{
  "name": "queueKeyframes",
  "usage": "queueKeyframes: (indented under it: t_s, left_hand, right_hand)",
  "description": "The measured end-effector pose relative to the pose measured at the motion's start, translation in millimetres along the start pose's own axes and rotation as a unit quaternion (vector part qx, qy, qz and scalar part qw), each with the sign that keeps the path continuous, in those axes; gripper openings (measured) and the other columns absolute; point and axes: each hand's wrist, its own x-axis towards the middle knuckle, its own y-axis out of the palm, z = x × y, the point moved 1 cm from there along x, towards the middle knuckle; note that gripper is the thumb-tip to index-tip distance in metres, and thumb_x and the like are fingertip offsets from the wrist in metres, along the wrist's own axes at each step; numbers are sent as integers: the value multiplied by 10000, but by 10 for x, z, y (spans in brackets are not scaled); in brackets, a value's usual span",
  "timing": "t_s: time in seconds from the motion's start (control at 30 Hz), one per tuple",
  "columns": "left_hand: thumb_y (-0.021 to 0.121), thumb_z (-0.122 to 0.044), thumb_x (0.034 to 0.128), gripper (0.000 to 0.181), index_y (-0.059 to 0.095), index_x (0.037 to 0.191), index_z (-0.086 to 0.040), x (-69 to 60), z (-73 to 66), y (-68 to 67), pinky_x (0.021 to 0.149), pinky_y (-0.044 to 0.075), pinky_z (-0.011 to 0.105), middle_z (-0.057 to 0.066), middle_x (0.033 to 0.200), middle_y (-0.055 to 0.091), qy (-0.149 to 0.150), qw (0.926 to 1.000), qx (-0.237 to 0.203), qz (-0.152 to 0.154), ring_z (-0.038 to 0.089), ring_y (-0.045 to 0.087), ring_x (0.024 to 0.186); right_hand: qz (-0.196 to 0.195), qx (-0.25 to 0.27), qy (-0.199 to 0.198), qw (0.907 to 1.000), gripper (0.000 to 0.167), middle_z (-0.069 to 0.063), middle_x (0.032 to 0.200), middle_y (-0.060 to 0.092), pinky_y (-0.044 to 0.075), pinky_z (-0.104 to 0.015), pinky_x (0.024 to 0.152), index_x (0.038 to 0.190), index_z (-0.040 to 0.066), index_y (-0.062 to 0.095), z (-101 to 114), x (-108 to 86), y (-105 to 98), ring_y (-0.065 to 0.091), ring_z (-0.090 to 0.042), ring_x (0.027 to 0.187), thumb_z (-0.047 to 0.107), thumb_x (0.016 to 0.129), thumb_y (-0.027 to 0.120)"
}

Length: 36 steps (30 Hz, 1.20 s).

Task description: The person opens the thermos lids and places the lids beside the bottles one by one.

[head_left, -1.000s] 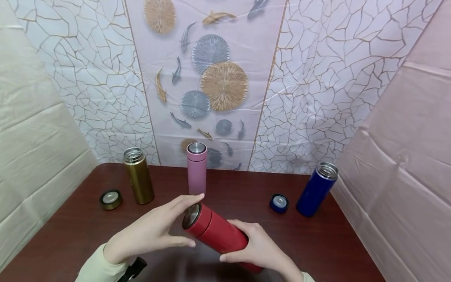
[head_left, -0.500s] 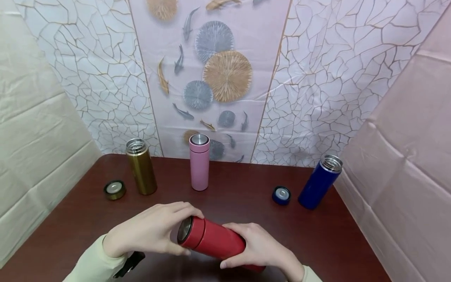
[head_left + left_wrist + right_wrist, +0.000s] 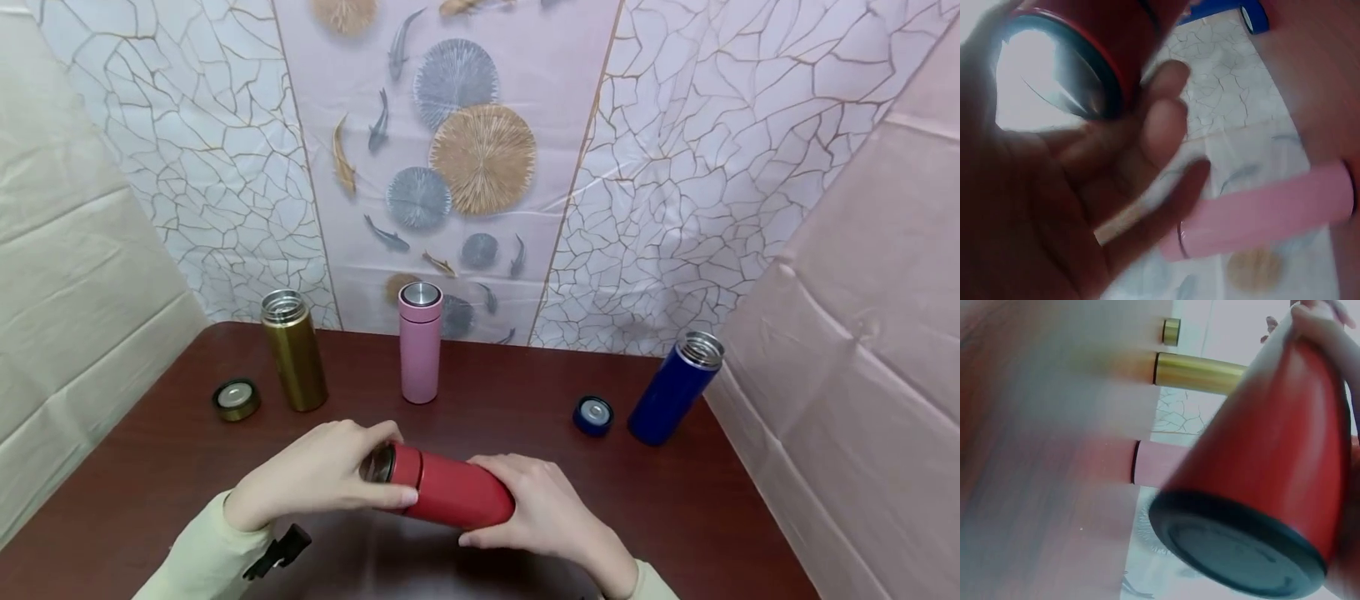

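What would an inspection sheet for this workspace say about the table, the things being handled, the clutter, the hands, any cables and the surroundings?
Surface: reddish-brown table, smooth and glossy.
Job's things: red bottle, capped, lifted and tipped well over, its base showing in the right wrist view.
Clutter: gold bottle and blue bottle, both uncapped; gold cap and blue cap beside them; pink bottle, upright and capped.
Hands: left hand grips the red bottle's cap end; right hand holds its body.
Cables: nothing seen; a black piece by the left sleeve cannot be identified.
Surroundings: patterned backdrop behind, creased plain sheets on both sides.
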Motion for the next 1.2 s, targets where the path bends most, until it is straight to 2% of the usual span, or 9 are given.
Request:
queueKeyframes:
  t_s: [0.2, 0.37, 0.47, 0.6, 0.7, 0.8, 0.9, 1.03, 1.2]
  left_hand:
    - [587, -690, 897, 496, 689, 795, -215, 203, 94, -46, 563, 471, 322, -64, 559, 603, -1054, 9886, -954, 491, 124, 601, 529]
    - [525, -685, 935, 553, 704, 731, -203, 299, 104, -125, 672, 513, 356, -18, 522, 627, -1351, 9798, -1229, 812, 184, 641, 512]
    - [497, -689, 947, 529, 736, 818, -235, 300, 107, -140, 682, 502, 356, -38, 587, 650, -1373, 9815, -1168, 644, 160, 642, 585]
    - [574, -605, 957, 421, 682, 1187, -269, 247, 111, -112, 775, 532, 346, -102, 981, 676, -362, 9917, -1232, -53, 97, 638, 863]
    - [716, -574, 871, 655, 498, 1428, -308, 135, 82, -105, 924, 523, 348, -132, 1316, 541, 574, 9913, -1146, -302, 69, 576, 1116]
    - [810, -563, 783, 872, 378, 1513, -357, 21, 37, -130, 997, 492, 376, -145, 1499, 383, 1034, 9913, -758, -305, 82, 484, 1284]
    - [850, -428, 803, 874, 370, 1530, -361, -50, 2, -174, 1016, 480, 397, -132, 1556, 322, 1391, 9890, -345, -372, 103, 427, 1357]
    - [851, -210, 822, 759, 482, 1477, -319, -41, -36, -206, 1002, 488, 400, -85, 1492, 417, 1964, 9788, -192, -547, 128, 478, 1314]
    - [858, -241, 822, 642, 570, 1391, -311, -2, -26, -187, 945, 515, 353, -79, 1382, 494, 2187, 9727, -338, -705, 111, 534, 1217]
  right_hand:
    - [-657, -746, -108, 9950, 763, 87, 1091, 700, 535, -315, 719, 1280, 225, 655, -5, 90, -32, 623, -64, 889, 664, 681, 833]
    - [-711, -630, 32, 9955, 757, 84, 1096, 698, 538, -317, 726, 1282, 228, 656, -21, 141, -73, 621, -64, 898, 658, 686, 833]
    - [-703, -495, 98, 9963, 746, 94, 1091, 692, 534, -305, 716, 1280, 239, 657, -22, 154, -83, 612, -52, 893, 671, 693, 819]
    - [-688, -148, 489, 9963, 753, 109, 1118, 685, 530, -295, 714, 1280, 263, 660, -25, 139, -80, 614, -45, 910, 697, 683, 811]
    - [-691, 166, 823, 9941, 760, 115, 1145, 680, 533, -296, 719, 1280, 282, 663, -8, 113, -57, 621, -50, 929, 702, 666, 819]
    - [-690, 319, 880, 9932, 764, 115, 1166, 679, 536, -291, 723, 1290, 284, 659, 12, 99, -37, 626, -55, 942, 703, 671, 816]
    - [-657, 392, 843, 9935, 762, 113, 1176, 678, 536, -287, 723, 1300, 284, 654, 25, 97, -23, 629, -56, 946, 697, 680, 813]
    - [-617, 359, 861, 9937, 754, 112, 1179, 679, 533, -297, 723, 1294, 286, 659, 14, 78, -46, 628, -58, 947, 690, 677, 818]
    - [-369, 253, 786, 9959, 743, 111, 1189, 675, 535, -302, 737, 1306, 278, 653, -14, 56, -86, 627, -62, 956, 664, 694, 823]
